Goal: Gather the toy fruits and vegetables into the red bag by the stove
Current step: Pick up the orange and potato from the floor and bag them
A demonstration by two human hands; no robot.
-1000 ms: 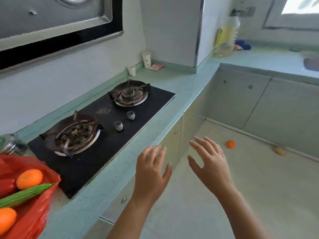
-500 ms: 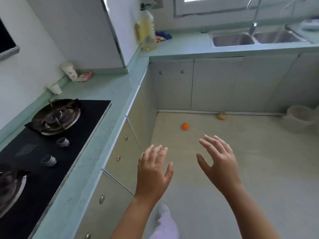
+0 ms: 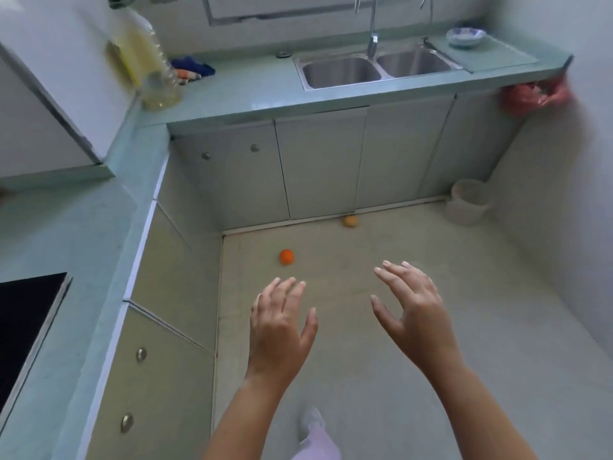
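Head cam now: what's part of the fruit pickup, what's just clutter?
Job: orange toy fruit on the floor; yellowish toy fruit against the cabinets; left hand and right hand, both open, empty.
Clutter: oil bottle, blue cloth, sink, bowl, white bin.

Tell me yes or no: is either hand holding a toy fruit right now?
No: the left hand and right hand are both empty, and the orange toy lies on the floor.

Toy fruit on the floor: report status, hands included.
Left hand open, right hand open, both empty. Orange on floor ahead, untouched; yellowish fruit against cabinet. Path to both bare.
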